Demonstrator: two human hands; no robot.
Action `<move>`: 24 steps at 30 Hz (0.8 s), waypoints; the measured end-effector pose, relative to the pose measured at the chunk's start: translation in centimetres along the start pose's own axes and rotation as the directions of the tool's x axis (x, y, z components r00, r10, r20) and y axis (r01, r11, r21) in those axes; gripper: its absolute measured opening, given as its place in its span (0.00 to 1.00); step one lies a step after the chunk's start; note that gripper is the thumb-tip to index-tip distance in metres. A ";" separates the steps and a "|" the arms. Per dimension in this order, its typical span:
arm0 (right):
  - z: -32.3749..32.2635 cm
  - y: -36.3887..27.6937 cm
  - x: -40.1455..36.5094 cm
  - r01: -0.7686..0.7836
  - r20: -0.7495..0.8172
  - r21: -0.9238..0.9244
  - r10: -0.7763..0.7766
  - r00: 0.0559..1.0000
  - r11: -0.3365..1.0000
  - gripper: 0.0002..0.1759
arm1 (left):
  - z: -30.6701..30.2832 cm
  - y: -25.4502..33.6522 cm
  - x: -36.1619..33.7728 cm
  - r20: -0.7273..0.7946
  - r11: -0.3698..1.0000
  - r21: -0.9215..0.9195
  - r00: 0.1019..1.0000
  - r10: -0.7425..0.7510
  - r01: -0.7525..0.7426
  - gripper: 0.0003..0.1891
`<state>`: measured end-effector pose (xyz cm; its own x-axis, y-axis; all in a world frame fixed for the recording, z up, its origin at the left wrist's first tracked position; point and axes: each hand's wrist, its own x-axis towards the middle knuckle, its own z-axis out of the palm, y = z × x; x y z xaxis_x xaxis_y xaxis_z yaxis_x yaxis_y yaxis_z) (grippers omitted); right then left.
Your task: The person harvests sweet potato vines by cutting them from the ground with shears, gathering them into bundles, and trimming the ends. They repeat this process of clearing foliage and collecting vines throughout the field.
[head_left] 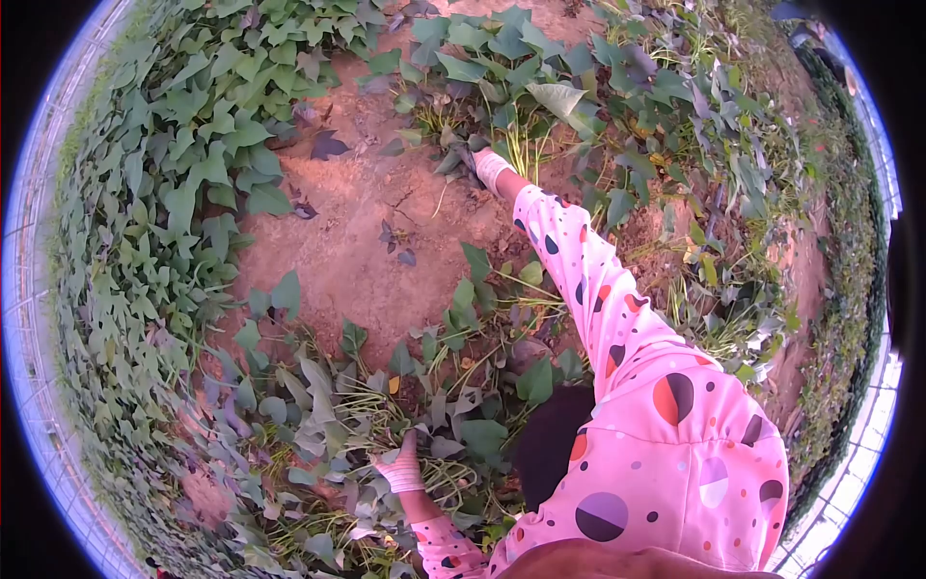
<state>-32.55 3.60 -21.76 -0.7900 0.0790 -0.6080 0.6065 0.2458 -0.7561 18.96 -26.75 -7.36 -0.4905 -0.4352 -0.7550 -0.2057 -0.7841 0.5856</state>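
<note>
The fingers of the gloved left hand (pixel 400 470) reach among sweet potato vines (pixel 333 410); those of the gloved right hand (pixel 482 169) are at leaves beside bare reddish soil (pixel 338 227). Whether either hand grips, I cannot tell.

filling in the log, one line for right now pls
left hand: among stems and leaves | right hand: outstretched, at leafy plants | reddish soil: exposed nearby | grip: unclear
</note>
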 end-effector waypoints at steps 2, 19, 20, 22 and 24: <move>0.6 3.3 4.2 0.036 -0.086 -0.188 -0.053 0.995 0.981 0.29 | -0.4 -0.3 0.1 0.012 0.994 -0.100 0.999 -0.052 0.053 0.31; 0.2 -1.1 -1.8 -0.177 -0.003 0.098 0.178 0.984 0.979 0.32 | -1.0 -2.1 2.0 -0.104 0.999 0.012 0.994 -0.030 0.032 0.34; 0.1 -1.2 -1.0 -0.165 -0.037 0.036 0.166 0.985 0.986 0.32 | -1.6 -2.2 2.7 -0.104 0.991 -0.106 0.990 -0.096 0.085 0.35; 0.0 -1.2 -0.8 -0.078 -0.187 -0.314 0.019 0.982 0.946 0.33 | -1.7 -2.1 2.9 -0.097 0.966 -0.223 0.982 -0.159 0.134 0.35; 0.2 1.1 1.4 -0.012 -0.174 -0.426 -0.069 0.982 0.905 0.33 | 0.4 -1.7 1.7 -0.051 0.999 0.036 0.998 -0.034 0.036 0.34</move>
<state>-33.03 3.74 -23.50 -0.8334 0.2289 -0.5031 0.5200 0.6331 -0.5734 18.18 -25.98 -9.58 -0.4391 -0.4300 -0.7888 -0.2538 -0.7829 0.5681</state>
